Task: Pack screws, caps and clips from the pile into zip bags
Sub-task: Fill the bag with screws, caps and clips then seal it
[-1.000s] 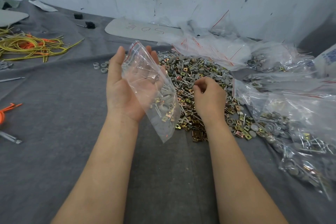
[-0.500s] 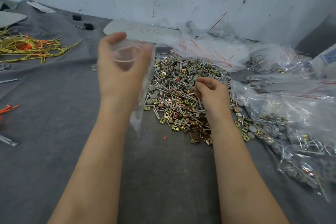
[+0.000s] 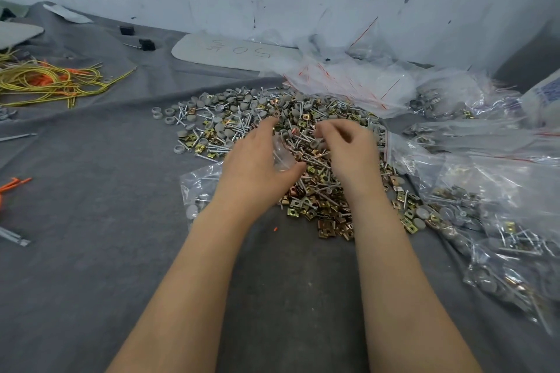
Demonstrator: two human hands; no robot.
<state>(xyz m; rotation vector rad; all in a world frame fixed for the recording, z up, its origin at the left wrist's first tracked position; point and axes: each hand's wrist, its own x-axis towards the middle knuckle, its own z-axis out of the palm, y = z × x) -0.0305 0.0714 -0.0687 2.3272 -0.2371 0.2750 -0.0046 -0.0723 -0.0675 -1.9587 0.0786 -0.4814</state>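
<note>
A pile of screws, grey caps and gold clips (image 3: 303, 112) lies on the grey cloth. My left hand (image 3: 257, 163) has come down at the pile's near left edge. It holds the mouth of a clear zip bag (image 3: 197, 188) between thumb and fingers. The bag lies flat on the cloth under my wrist, with a few parts inside. My right hand (image 3: 348, 148) hovers over the middle of the pile, close to the bag's mouth. Its fingers are bent and blurred, so what they hold is unclear.
Filled zip bags (image 3: 485, 221) crowd the right side, with a heap of empty bags (image 3: 348, 85) behind the pile. Yellow wires (image 3: 45, 82) lie far left, a white board (image 3: 236, 51) sits by the wall, and orange ties (image 3: 12, 185) and a metal piece (image 3: 15, 239) lie at the left edge.
My left hand dropped from chest height to the cloth, laying the bag down beside the pile. My right hand shifted slightly left over the pile toward the bag's mouth.
</note>
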